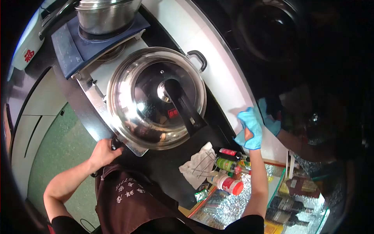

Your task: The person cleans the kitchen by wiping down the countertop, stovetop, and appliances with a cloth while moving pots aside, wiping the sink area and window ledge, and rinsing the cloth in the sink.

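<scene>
My left hand is closed on a black handle at the near edge of the large lidded pan, which sits on the stove. The pan's shiny lid carries a black upright handle. On the right, my right hand presses a light blue cloth against the white wall, beside the edge of a dark glossy panel; the cloth covers most of its fingers. A reflection of hand and cloth shows in that panel.
A steel pot stands on a blue induction cooker at the upper left. Bottles, a red-lidded jar and a crumpled beige cloth lie near the foil-covered surface.
</scene>
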`<action>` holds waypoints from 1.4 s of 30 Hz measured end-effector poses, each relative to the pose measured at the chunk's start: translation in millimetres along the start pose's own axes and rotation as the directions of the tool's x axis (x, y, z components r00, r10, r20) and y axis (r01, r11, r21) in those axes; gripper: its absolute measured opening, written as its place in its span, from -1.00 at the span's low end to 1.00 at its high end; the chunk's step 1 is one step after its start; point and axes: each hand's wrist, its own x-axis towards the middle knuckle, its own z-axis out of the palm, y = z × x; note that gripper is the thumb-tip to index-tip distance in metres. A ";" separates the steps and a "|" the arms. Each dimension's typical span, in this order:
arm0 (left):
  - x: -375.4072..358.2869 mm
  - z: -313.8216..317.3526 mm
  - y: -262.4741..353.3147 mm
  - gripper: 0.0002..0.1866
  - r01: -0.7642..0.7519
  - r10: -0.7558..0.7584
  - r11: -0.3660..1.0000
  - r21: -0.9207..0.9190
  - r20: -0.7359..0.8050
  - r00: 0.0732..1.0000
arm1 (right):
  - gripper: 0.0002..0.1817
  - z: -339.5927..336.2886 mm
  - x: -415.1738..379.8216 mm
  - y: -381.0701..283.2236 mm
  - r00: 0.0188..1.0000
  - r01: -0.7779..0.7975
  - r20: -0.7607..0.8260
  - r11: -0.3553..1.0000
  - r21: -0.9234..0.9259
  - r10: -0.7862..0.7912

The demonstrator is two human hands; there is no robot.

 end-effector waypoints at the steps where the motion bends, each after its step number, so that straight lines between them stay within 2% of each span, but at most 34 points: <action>1: -4.5 4.2 -5.3 -0.63 -0.071 0.072 0.997 0.016 -0.064 0.995 | -0.66 11.3 4.7 13.7 0.996 -0.020 -0.080 0.982 0.186 0.035; 3: -18.5 -1.0 -6.9 -0.66 -0.016 0.017 1.000 0.018 -0.079 0.997 | -0.66 26.1 27.7 42.9 0.988 0.030 -0.152 0.934 0.355 0.026; 4: -28.3 -9.2 0.1 -0.68 0.094 -0.094 0.995 0.020 -0.026 0.995 | -0.66 24.9 42.2 64.4 0.977 0.189 -0.106 0.980 0.056 -0.183; 5: -37.0 -12.7 -2.0 -0.69 0.113 -0.113 0.994 0.011 -0.018 0.993 | -0.66 34.3 56.4 82.5 0.931 0.356 -0.003 0.906 -0.228 -0.366; 6: -46.0 -16.1 -1.6 -0.72 0.151 -0.150 0.988 0.041 -0.035 0.988 | -0.63 52.5 80.2 83.8 0.967 0.218 -0.079 0.951 -0.221 -0.241; 7: -53.6 -21.2 1.7 -0.74 0.220 -0.220 0.975 -0.010 -0.013 0.975 | -0.60 71.0 104.1 84.1 0.982 0.078 -0.154 0.977 -0.197 -0.109; 9: -71.4 -22.0 -10.8 -0.74 0.227 -0.231 0.971 -0.071 -0.062 0.971 | -0.54 99.2 171.3 6.1 0.968 0.219 -0.075 0.955 -0.201 -0.238; 10: -80.9 -21.1 -19.9 -0.73 0.242 -0.245 0.969 -0.048 -0.086 0.966 | -0.51 114.1 202.3 -42.3 0.781 0.587 0.118 0.655 -0.477 -0.614; 11: -91.1 -21.6 -29.5 -0.73 0.260 -0.261 0.965 -0.020 -0.110 0.959 | -0.49 136.8 229.4 -65.0 0.792 0.598 0.048 0.757 -0.263 -0.609; 13: -109.6 -23.9 -33.9 -0.71 0.291 -0.286 0.957 0.006 -0.157 0.945 | -0.46 181.8 288.3 -117.4 0.680 0.733 -0.098 0.679 0.045 -0.727; 14: -118.5 -25.7 -32.1 -0.69 0.305 -0.299 0.952 0.002 -0.183 0.936 | -0.44 198.8 306.0 -138.8 0.786 0.613 -0.095 0.751 0.244 -0.611; 15: -126.4 -25.9 -32.3 -0.68 0.317 -0.310 0.948 -0.002 -0.209 0.927 | -0.50 220.4 329.0 -150.1 0.794 0.598 -0.096 0.742 0.302 -0.601; 18: -152.7 -17.9 -44.9 -0.73 0.332 -0.353 0.935 -0.125 -0.253 0.900 | -0.65 292.8 386.3 -156.1 0.699 0.694 -0.032 0.667 0.272 -0.714; 19: -172.0 -7.7 -74.8 -0.70 0.332 -0.320 0.943 -0.019 -0.317 0.893 | -0.70 309.6 394.0 -154.3 0.688 0.699 -0.009 0.660 0.274 -0.725; 20: -178.2 -4.8 -76.9 -0.71 0.341 -0.329 0.940 -0.027 -0.344 0.880 | -0.69 325.4 400.6 -151.6 0.687 0.696 0.026 0.667 0.265 -0.726; 23: -200.6 6.8 -96.7 -0.73 0.338 -0.347 0.937 -0.089 -0.361 0.866 | -0.66 331.5 363.7 -122.9 0.796 0.512 0.145 0.782 0.356 -0.587; 24: -207.1 8.4 -104.5 -0.74 0.331 -0.349 0.937 -0.114 -0.361 0.864 | -0.65 325.9 343.4 -112.8 0.850 0.369 0.190 0.813 0.451 -0.492; 25: -211.9 8.3 -106.7 -0.75 0.356 -0.395 0.918 -0.173 -0.341 0.853 | -0.64 318.0 319.7 -102.8 0.899 0.158 0.249 0.796 0.585 -0.361; 26: -217.9 5.2 -107.5 -0.76 0.382 -0.438 0.896 -0.226 -0.313 0.843 | -0.63 306.6 291.5 -90.5 0.923 -0.050 0.310 0.727 0.685 -0.229; 27: -224.2 2.4 -110.6 -0.76 0.406 -0.477 0.871 -0.276 -0.282 0.833 | -0.62 290.1 263.0 -77.4 0.925 -0.171 0.355 0.685 0.709 -0.136; 28: -239.5 10.5 -142.6 -0.77 0.226 -0.254 0.967 -0.118 -0.377 0.891 | -0.61 269.9 231.4 -64.8 0.916 -0.220 0.390 0.700 0.679 -0.090; 30: -256.6 13.5 -161.5 -0.71 0.280 -0.386 0.909 -0.309 -0.366 0.847 | -0.56 225.1 182.7 -40.6 0.895 -0.012 0.411 0.911 0.411 -0.173; 31: -264.0 18.0 -165.5 -0.68 0.304 -0.453 0.864 -0.401 -0.355 0.818 | -0.53 202.5 158.2 -28.8 0.882 0.108 0.420 0.959 0.263 -0.214; 32: -272.9 20.9 -172.2 -0.64 0.297 -0.511 0.813 -0.501 -0.368 0.777 | -0.53 172.2 139.5 -32.4 0.813 0.341 0.474 0.936 0.084 -0.339; 33: -282.7 21.6 -181.7 -0.66 0.301 -0.488 0.835 -0.462 -0.367 0.792 | -0.53 141.9 120.7 -36.1 0.724 0.566 0.517 0.822 -0.068 -0.456; 34: -292.3 21.9 -192.7 -0.68 0.303 -0.468 0.854 -0.423 -0.369 0.803 | -0.55 128.0 104.1 -30.4 0.860 0.254 0.460 0.967 -0.008 -0.222; 35: -298.5 21.0 -201.0 -0.70 0.306 -0.451 0.870 -0.387 -0.371 0.812 | -0.57 114.2 87.5 -25.0 0.930 -0.074 0.367 0.991 0.110 0.029; 36: -284.2 -9.5 -151.4 -0.74 0.532 -0.546 0.837 -0.128 -0.244 0.801 | -0.57 106.6 91.9 -30.5 0.909 -0.306 0.354 0.930 0.203 0.222; 37: -286.3 -7.4 -145.2 -0.75 0.505 -0.533 0.846 -0.172 -0.304 0.789 | -0.58 99.0 96.4 -36.4 0.850 -0.512 0.326 0.792 0.331 0.414; 38: -288.3 -5.0 -143.5 -0.77 0.473 -0.518 0.856 -0.210 -0.367 0.773 | -0.58 91.4 101.1 -42.5 0.761 -0.642 0.287 0.612 0.461 0.582; 39: -290.0 -4.7 -144.6 -0.78 0.436 -0.502 0.865 -0.248 -0.426 0.753 | -0.56 92.1 117.9 -38.8 0.865 -0.500 0.178 0.781 0.373 0.469; 40: -292.0 -4.5 -147.1 -0.76 0.481 -0.535 0.844 -0.237 -0.427 0.729 | -0.53 92.8 134.6 -35.0 0.939 -0.343 0.063 0.907 0.246 0.338; 41: -293.9 -3.7 -150.8 -0.74 0.524 -0.567 0.821 -0.226 -0.430 0.702 | -0.52 107.5 152.6 -22.6 0.999 -0.016 -0.047 0.993 -0.117 0.010; 42: -298.6 -2.3 -155.0 -0.72 0.568 -0.599 0.794 -0.216 -0.436 0.672 | -0.48 122.8 178.8 -39.8 0.970 0.220 -0.019 0.904 -0.367 -0.244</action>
